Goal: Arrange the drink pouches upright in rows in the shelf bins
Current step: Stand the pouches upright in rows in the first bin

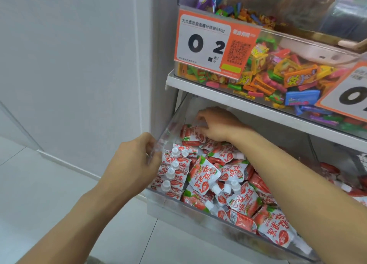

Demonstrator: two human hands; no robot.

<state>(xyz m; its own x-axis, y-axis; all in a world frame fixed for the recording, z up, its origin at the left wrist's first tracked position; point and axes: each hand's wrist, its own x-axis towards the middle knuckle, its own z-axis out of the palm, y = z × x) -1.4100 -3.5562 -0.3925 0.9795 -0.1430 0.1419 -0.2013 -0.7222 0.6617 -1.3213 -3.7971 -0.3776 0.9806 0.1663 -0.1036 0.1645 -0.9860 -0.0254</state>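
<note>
Deep inside a clear plastic shelf bin (198,210), the right hand (216,124) reaches to the back corner, fingers curled around the top of a red-and-white drink pouch (190,135) that stands just under the palm. Its forearm stretches diagonally across a loose heap of pouches (228,184), most lying flat or tilted, while a short row of white-capped pouches (171,172) lines the bin's left wall. The left hand (137,160) grips the bin's left front corner, thumb and fingers pinched on the transparent wall. Above, a bin of bright wrapped candies (278,73) carries an orange price tag (214,43).
</note>
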